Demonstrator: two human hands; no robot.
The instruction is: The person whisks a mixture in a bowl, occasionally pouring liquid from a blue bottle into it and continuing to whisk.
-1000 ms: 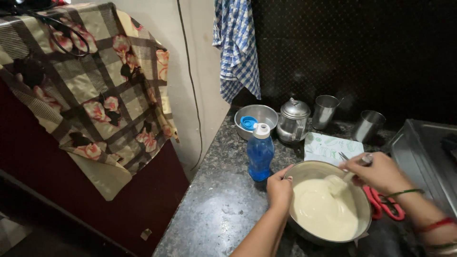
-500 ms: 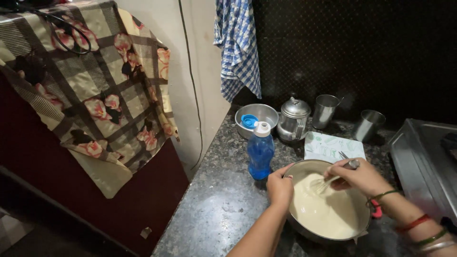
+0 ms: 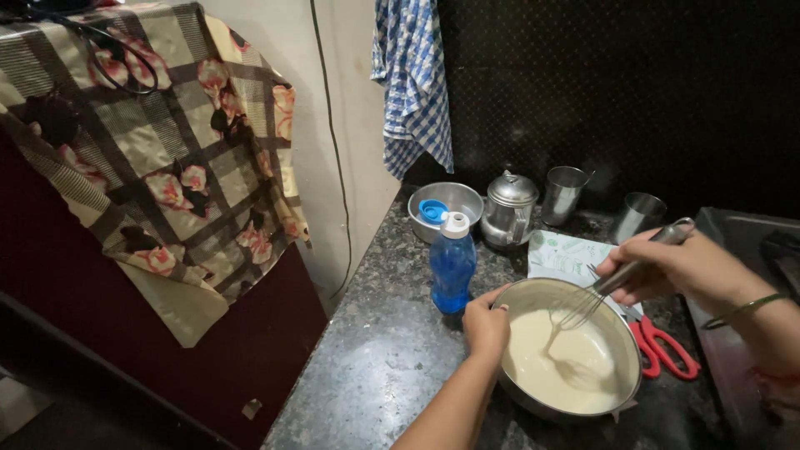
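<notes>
A steel bowl [image 3: 621, 398] of pale batter [image 3: 567, 367] sits on the dark granite counter [image 3: 392, 350]. My left hand [image 3: 486, 322] grips the bowl's near-left rim. My right hand [image 3: 679, 267] is closed around the handle of a metal whisk [image 3: 604, 292]. The whisk's wire head is lifted just above the batter, and a string of batter drips from it. A blue plastic bottle [image 3: 452, 262] with a white cap stands just left of the bowl.
Red-handled scissors [image 3: 662, 348] lie right of the bowl on a printed packet [image 3: 567, 250]. Behind stand a small steel bowl [image 3: 446, 208], a lidded steel pot [image 3: 510, 208] and two steel tumblers [image 3: 565, 193]. A checked blue cloth [image 3: 412, 83] hangs on the wall. A floral cloth [image 3: 158, 158] drapes over furniture at left.
My right hand has risen and pulled the whisk up out of the batter, which now drips from it. My left hand stays on the bowl's rim.
</notes>
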